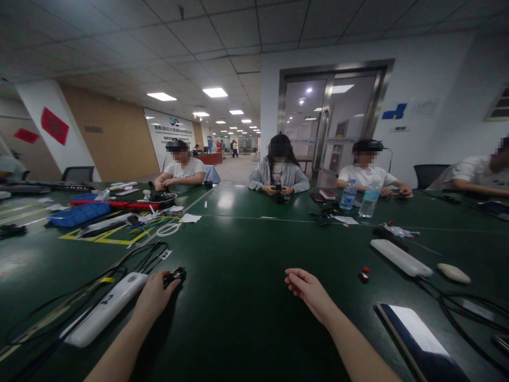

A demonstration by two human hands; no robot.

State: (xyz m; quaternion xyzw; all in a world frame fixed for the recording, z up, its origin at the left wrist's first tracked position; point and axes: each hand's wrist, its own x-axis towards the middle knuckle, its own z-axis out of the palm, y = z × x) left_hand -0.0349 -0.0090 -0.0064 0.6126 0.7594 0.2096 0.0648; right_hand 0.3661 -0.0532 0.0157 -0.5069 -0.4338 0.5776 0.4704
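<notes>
Pinching the small black object [177, 274], the left grip [158, 291] is nearer; the right grip [309, 289], slackly curled, seemingly empty, sits well rightward.

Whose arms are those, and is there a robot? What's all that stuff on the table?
There's no robot here! Those are a person's own two arms. The camera sits on that person's head, so the one picture looks forward and down, almost as if through their eyes. The left hand holds a small dark object; I can't tell what it is. The right hand is loosely curled above the green table, with nothing visible in it. Beside the left arm lies a white power strip. To the right are a phone and a tiny red thing. Farther off stand two water bottles, and other people sit across the table.
</notes>
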